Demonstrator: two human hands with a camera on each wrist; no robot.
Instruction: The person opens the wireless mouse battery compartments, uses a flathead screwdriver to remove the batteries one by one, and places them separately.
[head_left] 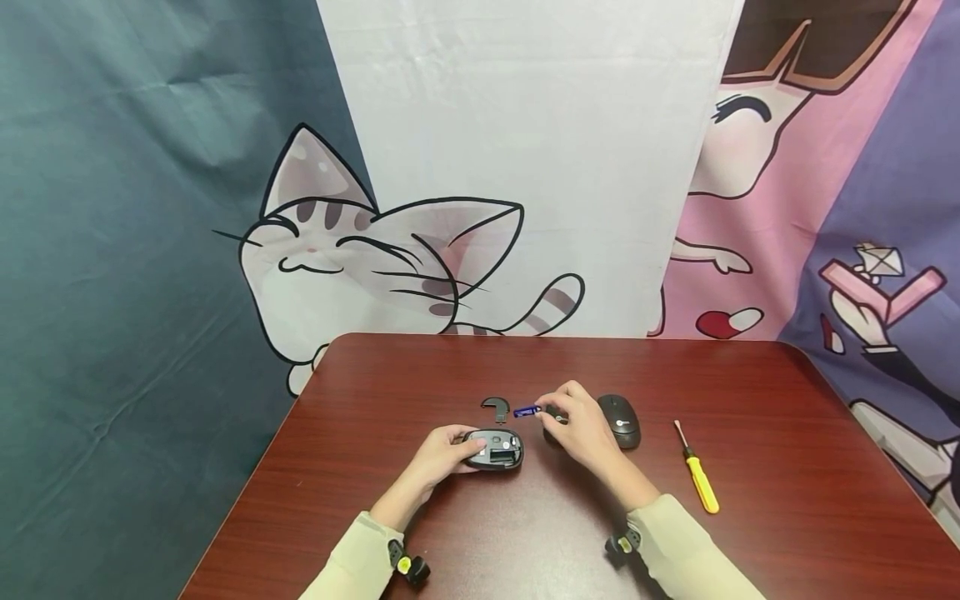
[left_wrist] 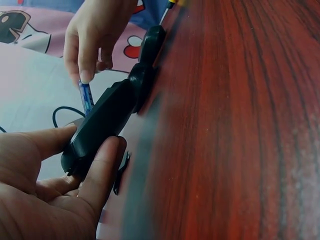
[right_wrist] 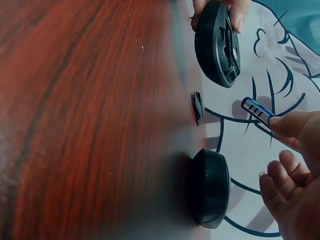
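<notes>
My left hand (head_left: 444, 454) grips a black computer mouse (head_left: 491, 460) turned underside up, its battery compartment uncovered. Thumb and fingers hold it at one end in the left wrist view. To its right, my right hand (head_left: 577, 422) pinches a blue AAA-size battery (right_wrist: 257, 111) by one end, the other end pointing toward the mouse. In the head view the battery is a short way from the mouse; its remaining fingers curl loosely in the right wrist view. A dark battery cover (head_left: 497, 407) lies on the table just beyond the mouse.
A second black mouse (head_left: 619, 421) sits right of my right hand. Another dark, ribbed-sided mouse (right_wrist: 210, 189) stands below that hand, partly hidden in the head view. A yellow-handled screwdriver (head_left: 701, 481) lies further right on the brown table (head_left: 360, 392). A printed cloth (head_left: 540, 150) hangs behind.
</notes>
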